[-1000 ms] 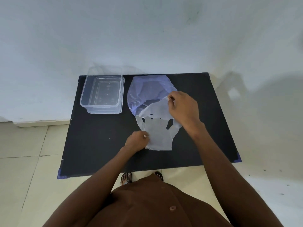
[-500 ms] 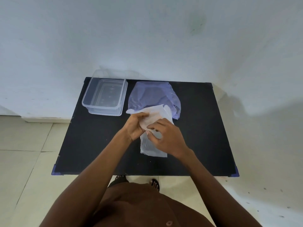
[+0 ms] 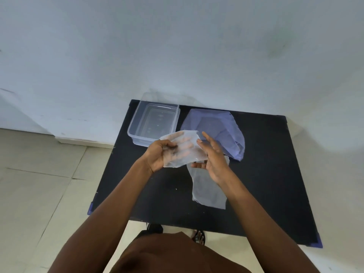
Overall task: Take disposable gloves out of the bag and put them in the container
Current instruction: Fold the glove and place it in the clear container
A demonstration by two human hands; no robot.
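Observation:
My left hand [image 3: 160, 156] holds a folded clear disposable glove [image 3: 182, 148] above the black table, just in front of the clear plastic container [image 3: 136, 124]. Its fingers show through the film. My right hand [image 3: 213, 160] is beside it with spread fingers, touching the glove's right edge. Another clear glove [image 3: 206, 191] lies flat on the table under my right wrist. The bluish plastic bag [image 3: 220, 131] rests crumpled to the right of the container.
The black table [image 3: 275, 174] stands against a pale wall [image 3: 177, 46]. Tiled floor [image 3: 39, 184] lies to the left. My sandalled feet [image 3: 199, 236] show under the table's front edge.
Both hands took a glove off the flat pile, folded it, and lifted it left toward the container. My right hand has opened its fingers; the view has shifted.

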